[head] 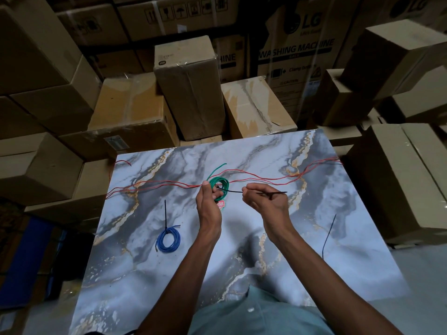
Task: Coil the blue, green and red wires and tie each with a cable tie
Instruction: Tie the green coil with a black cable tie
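Stacked cardboard boxes (186, 83) across the upper frame, all shut, contents hidden. Marbled table (326, 226) below. Red wire (266, 177) strung loose across mid-frame, not yet coiled. Blue coil (168, 239) at lower left, already tied. Spare cable tie (328, 234) at right. Centre: green coil (219, 186) gripped by left hand (208, 204), fingers curled round it; right hand (266, 201) pinching black tie (261, 192). Best pulled straight and steady, coil held firm, until snug.
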